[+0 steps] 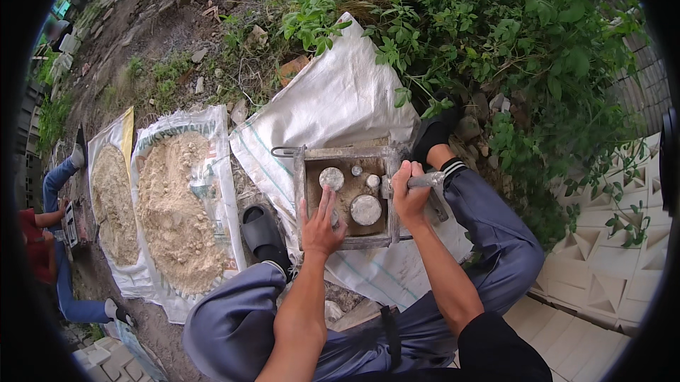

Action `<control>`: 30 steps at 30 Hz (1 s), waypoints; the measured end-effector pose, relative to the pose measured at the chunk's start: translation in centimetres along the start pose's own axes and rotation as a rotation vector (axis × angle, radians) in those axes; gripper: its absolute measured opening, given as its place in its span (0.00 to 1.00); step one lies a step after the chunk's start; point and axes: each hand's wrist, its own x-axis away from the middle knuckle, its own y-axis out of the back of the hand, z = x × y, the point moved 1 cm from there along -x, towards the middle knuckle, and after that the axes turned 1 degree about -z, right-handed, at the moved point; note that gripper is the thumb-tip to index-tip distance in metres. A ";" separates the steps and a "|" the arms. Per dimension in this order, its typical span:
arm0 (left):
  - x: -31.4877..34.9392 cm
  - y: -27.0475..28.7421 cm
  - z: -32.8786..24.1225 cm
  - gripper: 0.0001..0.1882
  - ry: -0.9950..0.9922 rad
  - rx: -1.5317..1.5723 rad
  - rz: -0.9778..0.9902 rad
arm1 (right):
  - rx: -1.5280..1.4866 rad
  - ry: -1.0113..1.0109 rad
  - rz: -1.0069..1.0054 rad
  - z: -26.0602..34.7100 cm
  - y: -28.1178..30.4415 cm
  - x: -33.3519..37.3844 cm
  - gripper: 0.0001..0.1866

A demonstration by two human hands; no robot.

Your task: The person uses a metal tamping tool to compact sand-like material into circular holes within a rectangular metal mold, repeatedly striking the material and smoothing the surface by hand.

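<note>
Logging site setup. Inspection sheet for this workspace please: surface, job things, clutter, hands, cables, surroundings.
Surface: creased white sack sheet on the ground, under the box.
Job things: rectangular box holding round pale pieces of mixed size, including a large piece and a smaller piece.
Clutter: stones and a brick piece beyond the sheet.
Left hand: inside the box at a partly hidden round piece; grip unclear.
Right hand: closed around a grey handle.
Cables: nothing seen.
Surroundings: powder heap on sacking at left; plants ahead and right; another person at far left.
</note>
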 end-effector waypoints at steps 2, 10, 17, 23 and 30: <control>0.8 0.3 0.7 0.39 0.034 0.002 0.035 | -0.043 -0.071 0.010 3.5 0.4 -1.5 0.16; 0.6 0.0 0.6 0.39 0.044 0.011 0.051 | -0.069 0.141 -0.005 1.3 0.2 -0.4 0.16; -0.1 -0.2 -0.2 0.39 -0.015 0.011 -0.008 | -0.273 -0.138 -0.086 -1.6 -0.6 1.9 0.16; 0.9 -0.1 0.6 0.40 -0.007 -0.002 -0.019 | -0.326 -0.282 -0.184 3.3 0.4 0.0 0.19; 0.6 0.2 0.5 0.39 0.031 0.024 0.036 | -0.360 -0.312 -0.081 2.5 0.2 -0.5 0.17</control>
